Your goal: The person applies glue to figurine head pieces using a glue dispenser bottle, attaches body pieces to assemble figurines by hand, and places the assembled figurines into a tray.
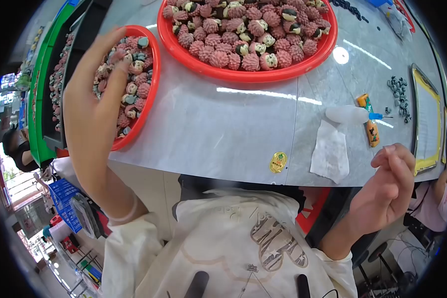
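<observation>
My left hand [97, 94] reaches over the smaller red tray [156, 74] at the upper left. Its thumb and index finger are spread apart above the pieces, and no held piece can be made out. That tray holds many small pink, cream and grey figures [143, 89]. At the lower right, my right hand [390, 188] is raised by the table's front edge with its fingers curled together; whatever it may hold is hidden. Near it lie a white cloth [330, 154], a white bottle with a blue tip [347, 115] and an orange tube-like object [372, 131].
A large red tray [253, 76] full of pink figures stands at the top centre. Small dark pieces [400, 94] lie at the right beside a yellow-edged frame [427, 119]. A gold sticker [278, 162] is near the front edge. Other people are at both sides.
</observation>
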Action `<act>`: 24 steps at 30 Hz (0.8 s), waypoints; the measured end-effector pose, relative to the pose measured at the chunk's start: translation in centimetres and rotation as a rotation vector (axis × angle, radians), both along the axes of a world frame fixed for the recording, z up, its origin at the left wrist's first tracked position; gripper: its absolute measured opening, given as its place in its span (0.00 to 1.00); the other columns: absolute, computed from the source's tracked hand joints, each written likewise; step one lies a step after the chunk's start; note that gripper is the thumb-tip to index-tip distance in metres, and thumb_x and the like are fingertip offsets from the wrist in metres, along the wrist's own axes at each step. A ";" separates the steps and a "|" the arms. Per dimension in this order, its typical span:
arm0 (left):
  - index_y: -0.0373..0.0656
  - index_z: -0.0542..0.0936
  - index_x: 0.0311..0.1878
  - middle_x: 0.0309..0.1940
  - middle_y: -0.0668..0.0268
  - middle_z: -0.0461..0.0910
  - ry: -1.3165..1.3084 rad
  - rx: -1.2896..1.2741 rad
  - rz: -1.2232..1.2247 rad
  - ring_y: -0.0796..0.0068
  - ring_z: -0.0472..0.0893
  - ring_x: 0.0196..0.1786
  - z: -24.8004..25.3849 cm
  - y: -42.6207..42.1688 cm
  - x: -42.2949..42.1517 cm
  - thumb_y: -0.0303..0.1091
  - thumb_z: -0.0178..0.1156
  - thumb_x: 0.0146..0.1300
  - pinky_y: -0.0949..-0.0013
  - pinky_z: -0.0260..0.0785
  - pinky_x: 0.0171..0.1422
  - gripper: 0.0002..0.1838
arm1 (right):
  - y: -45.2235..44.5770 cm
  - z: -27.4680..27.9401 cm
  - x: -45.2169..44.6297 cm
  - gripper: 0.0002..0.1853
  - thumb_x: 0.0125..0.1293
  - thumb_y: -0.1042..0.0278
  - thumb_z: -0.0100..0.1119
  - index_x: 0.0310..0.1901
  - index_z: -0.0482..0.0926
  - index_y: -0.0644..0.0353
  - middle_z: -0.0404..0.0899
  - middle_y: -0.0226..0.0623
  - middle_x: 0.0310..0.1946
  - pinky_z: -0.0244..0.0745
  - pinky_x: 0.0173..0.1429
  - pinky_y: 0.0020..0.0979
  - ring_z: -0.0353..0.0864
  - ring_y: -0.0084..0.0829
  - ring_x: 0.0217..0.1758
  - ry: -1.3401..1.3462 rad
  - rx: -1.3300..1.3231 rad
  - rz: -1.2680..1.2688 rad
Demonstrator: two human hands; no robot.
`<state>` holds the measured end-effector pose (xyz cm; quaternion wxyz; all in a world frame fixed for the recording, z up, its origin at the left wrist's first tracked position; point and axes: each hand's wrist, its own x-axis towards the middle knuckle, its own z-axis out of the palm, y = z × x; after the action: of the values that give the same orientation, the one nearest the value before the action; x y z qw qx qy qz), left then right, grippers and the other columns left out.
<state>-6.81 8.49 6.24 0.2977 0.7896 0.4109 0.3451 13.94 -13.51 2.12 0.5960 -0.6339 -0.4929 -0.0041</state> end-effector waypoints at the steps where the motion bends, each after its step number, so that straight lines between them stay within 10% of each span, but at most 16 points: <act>1: 0.34 0.71 0.43 0.37 0.61 0.73 0.108 0.142 -0.076 0.74 0.71 0.39 0.3 0.8 0.4 0.29 0.49 0.54 0.76 0.61 0.44 0.13 | 0.1 -0.1 0.2 0.18 0.57 0.55 0.47 0.37 0.71 0.64 0.69 0.45 0.33 0.61 0.30 0.24 0.66 0.30 0.31 -0.003 0.011 0.002; 12: 0.37 0.70 0.33 0.31 0.65 0.73 0.497 0.241 -0.400 0.76 0.72 0.33 -0.8 2.2 6.4 0.25 0.52 0.49 0.76 0.63 0.38 0.07 | -0.1 -0.5 1.7 0.11 0.58 0.69 0.47 0.37 0.70 0.69 0.69 0.39 0.33 0.58 0.36 0.21 0.64 0.24 0.31 0.214 -0.039 -0.015; 15: 0.35 0.70 0.31 0.32 0.66 0.73 0.145 0.223 -0.370 0.78 0.72 0.32 -0.1 0.2 5.4 0.20 0.55 0.46 0.77 0.64 0.38 0.07 | 1.7 -0.6 1.0 0.10 0.55 0.75 0.48 0.39 0.70 0.69 0.70 0.39 0.37 0.60 0.41 0.22 0.66 0.23 0.35 0.252 -0.049 -0.082; 24: 0.34 0.71 0.36 0.35 0.54 0.74 -0.809 -0.997 -0.624 0.70 0.75 0.38 -4.7 -7.6 5.1 0.25 0.59 0.47 0.72 0.68 0.41 0.12 | 3.5 -0.6 0.1 0.21 0.53 0.63 0.56 0.45 0.67 0.68 0.72 0.39 0.32 0.62 0.40 0.19 0.69 0.22 0.33 0.421 -0.242 0.129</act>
<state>-1.72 0.89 1.54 0.8372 0.4504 0.1318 0.2808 14.00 -10.03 1.56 0.6045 -0.6547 -0.3942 0.2250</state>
